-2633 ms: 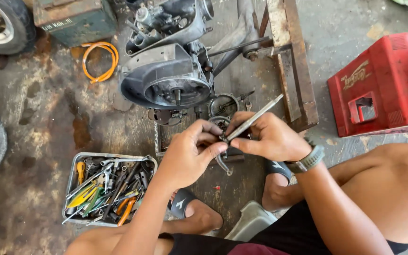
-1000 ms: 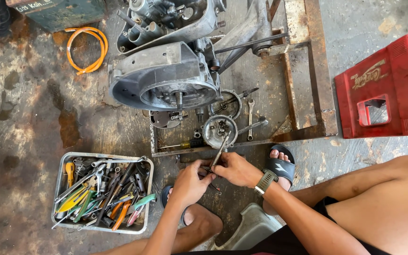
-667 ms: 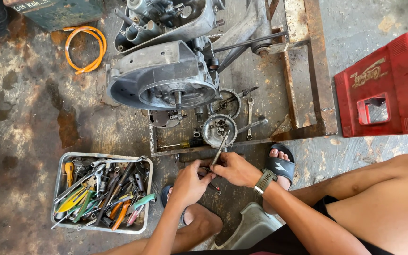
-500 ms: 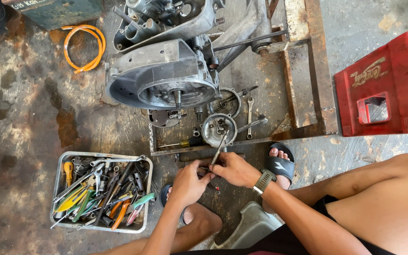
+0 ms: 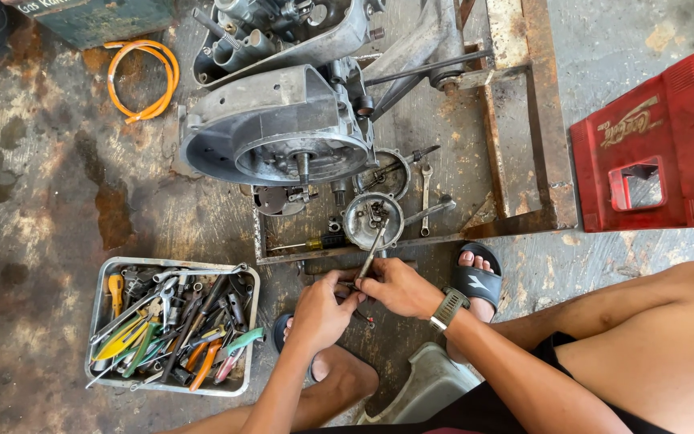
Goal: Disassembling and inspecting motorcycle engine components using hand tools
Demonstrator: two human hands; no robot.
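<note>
We are seeing both hands meeting low over the stained concrete floor, just in front of the rusty metal frame. The left hand is curling its fingers closed around the near end of a slim metal rod tool, and the right hand, wearing a wristwatch, is pinching the same rod from the other side, fingers bent tight. The rod is angling up and away from the hands, its far tip resting on a small round metal plate that is lying on the floor beside a wrench. Beyond that plate, a large grey engine casing is sitting with its open side facing us. To the left of the hands, a metal tray is holding a jumble of pliers and screwdrivers. A red plastic crate is standing well apart at the right, and an orange hose is lying coiled at the far left.
</note>
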